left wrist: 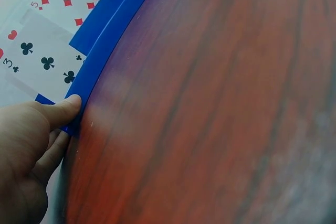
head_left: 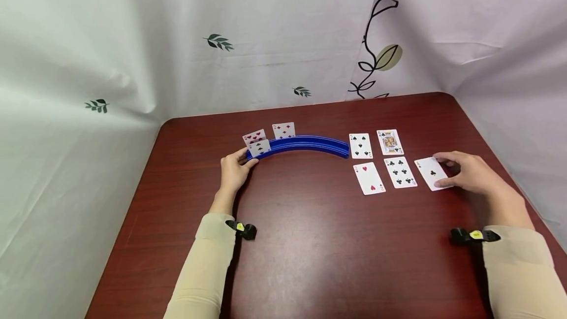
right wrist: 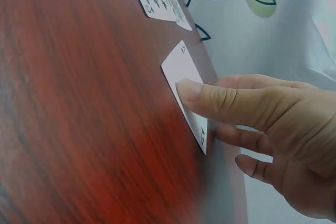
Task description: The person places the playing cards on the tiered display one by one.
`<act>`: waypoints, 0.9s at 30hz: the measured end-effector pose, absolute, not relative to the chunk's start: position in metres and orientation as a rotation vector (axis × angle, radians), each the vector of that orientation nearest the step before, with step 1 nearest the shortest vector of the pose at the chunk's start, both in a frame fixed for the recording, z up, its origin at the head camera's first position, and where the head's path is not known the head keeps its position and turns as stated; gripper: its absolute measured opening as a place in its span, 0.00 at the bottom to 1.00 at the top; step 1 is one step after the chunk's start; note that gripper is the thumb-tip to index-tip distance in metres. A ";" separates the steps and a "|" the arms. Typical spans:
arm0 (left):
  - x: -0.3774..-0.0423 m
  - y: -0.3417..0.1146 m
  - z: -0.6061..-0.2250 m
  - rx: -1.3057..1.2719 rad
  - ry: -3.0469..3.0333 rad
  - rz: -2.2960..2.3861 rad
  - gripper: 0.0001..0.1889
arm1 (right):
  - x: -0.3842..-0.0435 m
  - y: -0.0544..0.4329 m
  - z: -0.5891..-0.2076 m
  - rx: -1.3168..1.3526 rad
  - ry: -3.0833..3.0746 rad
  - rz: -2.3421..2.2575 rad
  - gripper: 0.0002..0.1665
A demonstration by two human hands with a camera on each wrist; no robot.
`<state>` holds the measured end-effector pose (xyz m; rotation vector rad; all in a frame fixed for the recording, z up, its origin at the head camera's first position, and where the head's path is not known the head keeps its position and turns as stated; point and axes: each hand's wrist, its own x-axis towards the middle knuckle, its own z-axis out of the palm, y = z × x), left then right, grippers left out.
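A curved blue card holder lies on the table, and my left hand grips its left end, thumb on the near side. A three of clubs stands in the holder beside that hand, partly covering a hearts card. Farther along stands a five of diamonds. Over on the right, my right hand pinches the ace of clubs by its right side. In the right wrist view the thumb lies on the card's face; the fingertips behind it are partly hidden.
Between the holder and my right hand, a five of spades, a king, a two of hearts and a six of clubs lie face up on the dark red table. White curtains hang around its back and sides.
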<state>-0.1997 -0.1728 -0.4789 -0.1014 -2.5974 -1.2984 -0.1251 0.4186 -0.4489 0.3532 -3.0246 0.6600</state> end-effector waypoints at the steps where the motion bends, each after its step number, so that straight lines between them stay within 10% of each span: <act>1: -0.200 -0.173 -0.479 -0.100 -2.598 -1.297 0.25 | -0.126 0.418 -0.449 0.357 -3.025 0.662 0.44; 27: -0.199 -0.172 -0.479 -0.109 -2.573 -1.329 0.26 | -0.128 0.420 -0.449 0.537 -3.062 0.714 0.39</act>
